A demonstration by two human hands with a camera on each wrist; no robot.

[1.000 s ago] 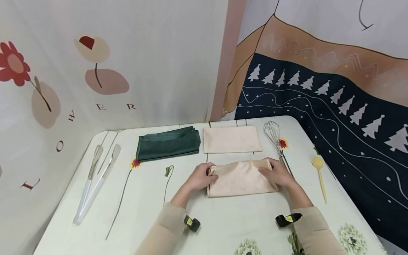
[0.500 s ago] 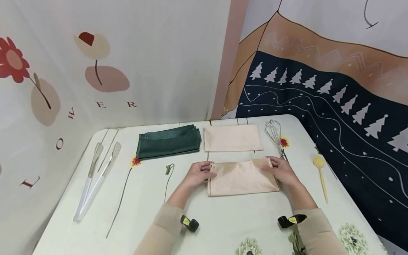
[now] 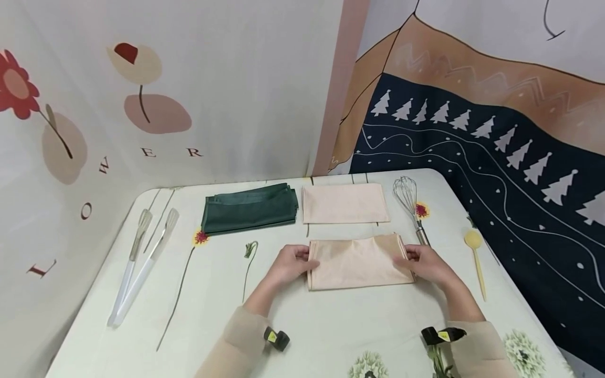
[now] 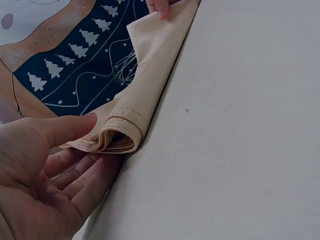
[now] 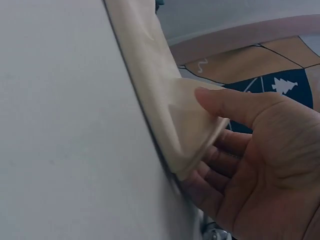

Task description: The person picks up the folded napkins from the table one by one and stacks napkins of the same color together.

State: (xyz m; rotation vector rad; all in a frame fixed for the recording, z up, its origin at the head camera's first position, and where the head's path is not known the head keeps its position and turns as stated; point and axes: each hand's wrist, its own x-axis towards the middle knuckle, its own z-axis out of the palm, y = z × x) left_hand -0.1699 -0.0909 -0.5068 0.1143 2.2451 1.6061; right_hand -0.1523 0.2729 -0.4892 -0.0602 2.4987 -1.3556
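Observation:
A folded peach cloth point(image 3: 356, 265) lies near the middle of the table, its long side towards me. My left hand point(image 3: 285, 266) pinches its left end, thumb on top and fingers underneath. The left wrist view shows the stacked layers and stitched hem of the folded cloth point(image 4: 132, 122) just beyond that thumb. At the right end my right hand point(image 3: 431, 265) holds the cloth the same way, thumb over the upper layer. In the right wrist view the cloth's corner point(image 5: 187, 132) lies between the thumb and the fingers behind it.
Behind the cloth lie a folded dark green cloth point(image 3: 250, 209) and a paler pink folded cloth point(image 3: 345, 203). A wire whisk point(image 3: 406, 197) lies close beyond my right hand. Further right is a yellow spoon point(image 3: 474, 247); white-handled tongs point(image 3: 137, 273) rest on the left.
My right hand has slid down the cloth's right edge towards me and a little outward. The left hand has shifted slightly left at its edge. The cloth has stayed nearly in place.

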